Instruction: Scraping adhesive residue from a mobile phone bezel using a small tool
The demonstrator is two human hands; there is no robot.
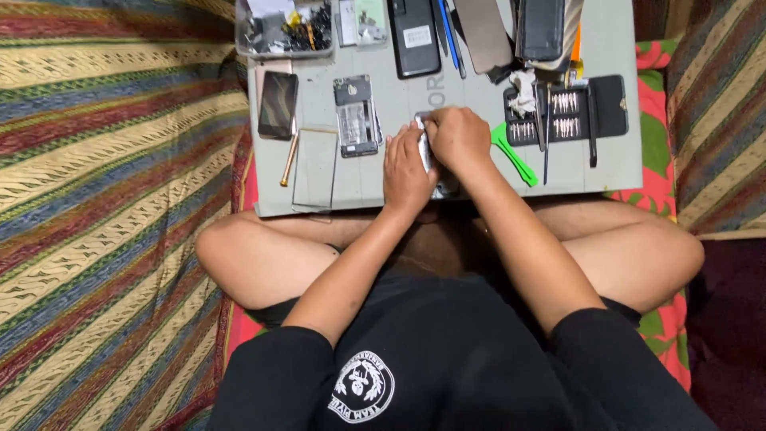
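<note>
Gripping a silver phone [424, 152], left hand [405, 169] and right hand [458, 137] fingers clamped on it, grey board [614, 48]

The flat grey worktop [614, 48] looks matt and smooth; the striped woven cloth [104, 199] appears coarse; the black rectangular phone [278, 104] shows glossy glass; the green plastic pry tool [515, 157] looks smooth.

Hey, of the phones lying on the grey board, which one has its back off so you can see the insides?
The opened phone just left of the left hand. Its inner parts show, while the dark phone at the board's left edge and the black phone at the top are closed.
</note>
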